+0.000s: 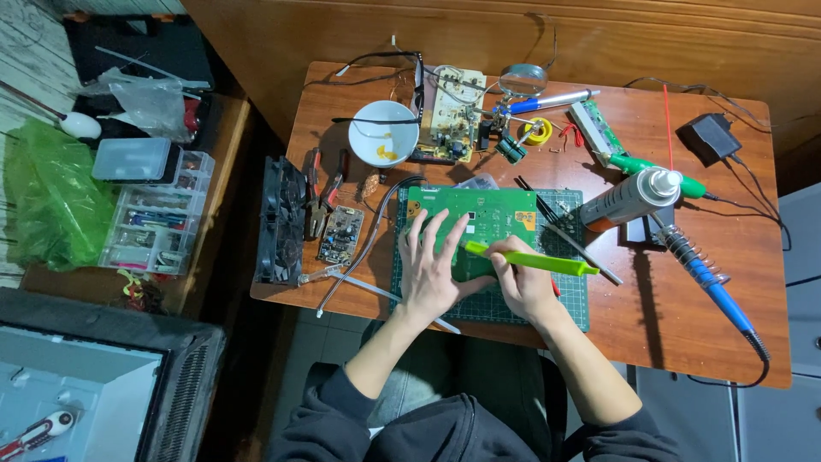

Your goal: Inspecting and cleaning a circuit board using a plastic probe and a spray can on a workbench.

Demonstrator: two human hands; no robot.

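Our left hand (436, 269) lies open, fingers spread, pressing the green circuit board (483, 224) onto the cutting mat (571, 301) on the wooden surface (684, 316). Our right hand (523, 282) grips a green plastic tool (534, 260) over the board.

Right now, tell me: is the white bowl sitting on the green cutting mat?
No, the white bowl sits on the bare wooden table, beyond the green mat.
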